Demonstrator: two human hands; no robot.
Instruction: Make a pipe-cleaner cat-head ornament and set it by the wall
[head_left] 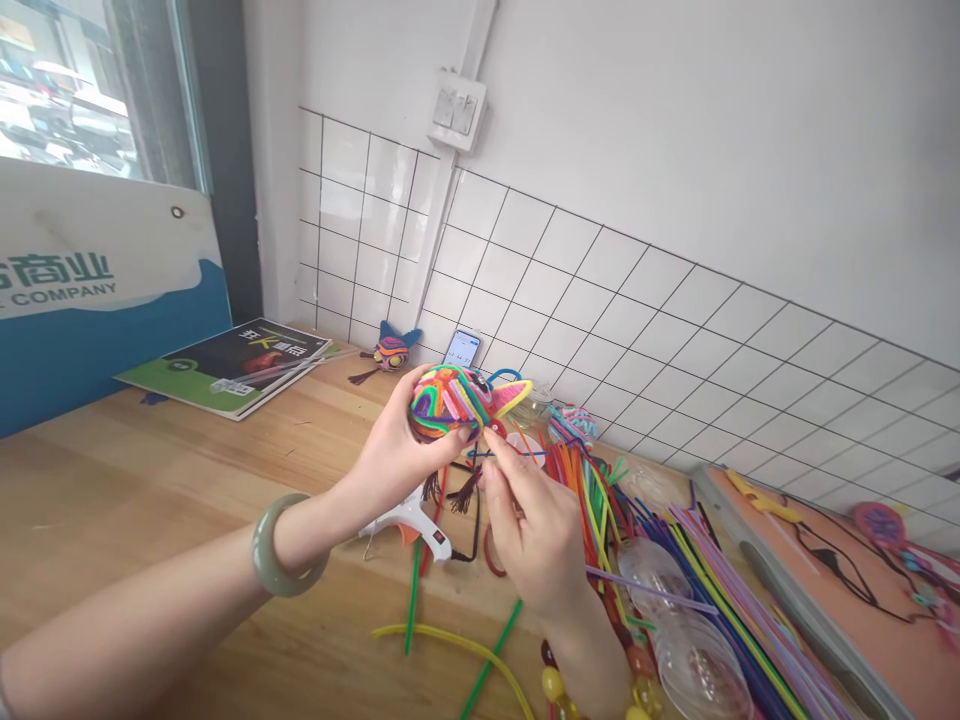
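A rounded, multicoloured figure (448, 402) with a pink and yellow pointed ear and dark tassels is held up above the wooden table. My left hand (409, 425), with a pale green bangle (289, 545) on the wrist, wraps its fingers round the figure from the left. At its lower right edge is my right hand (529, 505), thumb and index finger pinched close to the figure. A short blue stem (525, 453) shows beside those fingertips; whether they grip it is unclear. Below the hands lies a white glue gun (427, 528).
Bundled coloured stems (720, 590) and clear plastic domes (694, 650) cover the right side. A similar small figure (394, 347), a phone (462, 348) and a magazine (240, 365) are at the back. Green and yellow stems (461, 640) lie in front. An orange board (840, 590) is far right.
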